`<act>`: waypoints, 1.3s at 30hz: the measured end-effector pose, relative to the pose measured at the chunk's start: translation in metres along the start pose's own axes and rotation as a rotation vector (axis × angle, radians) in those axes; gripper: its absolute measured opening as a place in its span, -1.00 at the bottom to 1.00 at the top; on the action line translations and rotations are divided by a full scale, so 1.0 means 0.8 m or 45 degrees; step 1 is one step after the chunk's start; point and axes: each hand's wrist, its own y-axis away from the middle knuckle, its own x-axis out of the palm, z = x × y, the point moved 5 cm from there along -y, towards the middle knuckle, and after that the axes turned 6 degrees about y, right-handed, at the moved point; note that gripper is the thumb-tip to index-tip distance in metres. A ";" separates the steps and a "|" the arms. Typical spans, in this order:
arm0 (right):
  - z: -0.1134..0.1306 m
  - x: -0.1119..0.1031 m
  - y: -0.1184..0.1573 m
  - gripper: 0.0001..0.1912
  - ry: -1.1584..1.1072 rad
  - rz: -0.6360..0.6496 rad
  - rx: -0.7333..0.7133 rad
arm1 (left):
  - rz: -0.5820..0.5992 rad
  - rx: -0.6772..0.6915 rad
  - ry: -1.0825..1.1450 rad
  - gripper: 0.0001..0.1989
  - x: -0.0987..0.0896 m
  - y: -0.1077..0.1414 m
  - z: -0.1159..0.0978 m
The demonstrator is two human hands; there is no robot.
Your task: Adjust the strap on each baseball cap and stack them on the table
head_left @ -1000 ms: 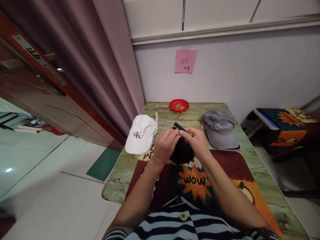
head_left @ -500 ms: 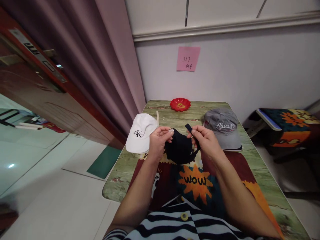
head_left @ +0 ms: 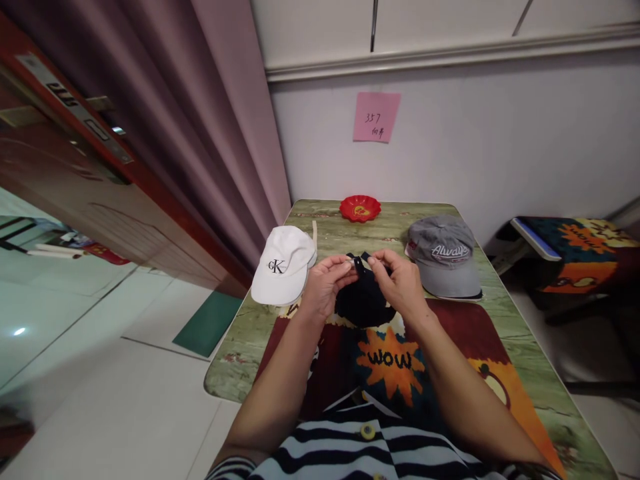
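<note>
While the left hand (head_left: 327, 281) pinches one end of the strap (head_left: 359, 266) between thumb and fingers, the right hand (head_left: 400, 279) grips the other end in the same way; the two sets of fingertips are close together, with the strap ends near each other, though whether they are joined cannot be told; the black cap (head_left: 364, 301) hangs between and below the hands, in front of the person and over the far part of the mat (head_left: 475, 333), but whether it touches the mat is unclear; the mat, printed with an orange burst reading "WOW", lies on the green wood-patterned surface (head_left: 230, 360); to the left, just beside the left hand, sits the white cap (head_left: 287, 260), its brim towards the person and a pale strip sticking up at its back; to the right, near the right hand, rests the gray cap (head_left: 449, 279) lettered "Always", its brim also facing the person; near the surface's far edge, between those two caps, is the red dish (head_left: 360, 209); a pink note (head_left: 377, 117) marked 357 hangs on the wall (head_left: 475, 133) above it
</note>
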 end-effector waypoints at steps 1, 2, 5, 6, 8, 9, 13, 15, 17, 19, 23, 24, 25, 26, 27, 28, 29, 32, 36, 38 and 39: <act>0.001 -0.001 0.000 -0.72 -0.010 -0.001 0.006 | 0.000 -0.016 0.010 -0.67 0.000 0.000 0.001; 0.002 -0.002 0.001 -0.72 -0.025 0.004 0.011 | -0.002 -0.026 0.014 -0.68 -0.001 -0.001 0.002; 0.008 -0.001 0.003 -0.72 -0.073 0.046 0.012 | 0.000 -0.023 0.001 -0.70 0.000 -0.001 0.001; 0.009 0.000 0.003 -0.72 -0.080 0.057 0.013 | 0.007 -0.018 -0.009 -0.70 0.001 0.000 0.000; 0.010 0.002 0.005 -0.73 -0.080 0.069 0.019 | 0.017 -0.010 -0.029 -0.70 0.004 0.002 -0.001; 0.010 0.003 0.005 -0.73 -0.082 0.073 0.026 | 0.019 -0.006 -0.036 -0.69 0.005 0.003 -0.002; 0.008 0.006 0.007 -0.77 -0.120 0.120 0.034 | 0.007 0.026 -0.058 -0.68 0.011 0.006 -0.005; 0.009 0.006 0.007 -0.77 -0.132 0.148 0.006 | 0.001 0.045 -0.075 -0.68 0.014 0.007 -0.006; 0.009 0.004 0.007 -0.77 -0.143 0.170 -0.015 | -0.006 0.060 -0.102 -0.68 0.016 0.008 -0.007; 0.010 0.002 0.007 -0.77 -0.147 0.191 -0.030 | -0.003 0.072 -0.132 -0.67 0.017 0.009 -0.008; 0.012 -0.002 0.004 -0.78 -0.130 0.255 -0.079 | 0.017 0.083 -0.186 -0.66 0.019 0.011 -0.008; 0.013 -0.003 0.002 -0.78 -0.124 0.268 -0.096 | 0.020 0.084 -0.196 -0.66 0.019 0.012 -0.008; 0.014 -0.004 0.001 -0.78 -0.116 0.278 -0.112 | 0.021 0.087 -0.204 -0.65 0.020 0.012 -0.008; 0.014 -0.005 0.000 -0.77 -0.106 0.282 -0.122 | 0.022 0.090 -0.208 -0.65 0.020 0.012 -0.008; 0.014 -0.006 -0.001 -0.77 -0.095 0.282 -0.121 | 0.022 0.094 -0.208 -0.64 0.020 0.012 -0.008; 0.013 -0.007 -0.002 -0.76 -0.086 0.279 -0.106 | 0.021 0.098 -0.204 -0.64 0.020 0.011 -0.008; 0.011 -0.007 -0.003 -0.76 -0.082 0.277 -0.079 | 0.016 0.102 -0.197 -0.64 0.019 0.011 -0.007; 0.001 -0.004 0.000 -0.72 -0.154 0.300 0.028 | -0.014 0.109 -0.177 -0.65 0.014 0.008 -0.004; -0.016 0.005 0.009 -0.67 -0.398 0.349 0.151 | -0.020 0.094 -0.174 -0.64 0.008 0.006 -0.002; -0.023 0.007 0.011 -0.71 -0.463 0.339 0.184 | -0.007 0.071 -0.189 -0.65 0.007 0.007 -0.002; -0.025 0.007 0.012 -0.73 -0.476 0.328 0.189 | 0.006 0.056 -0.198 -0.65 0.008 0.008 -0.002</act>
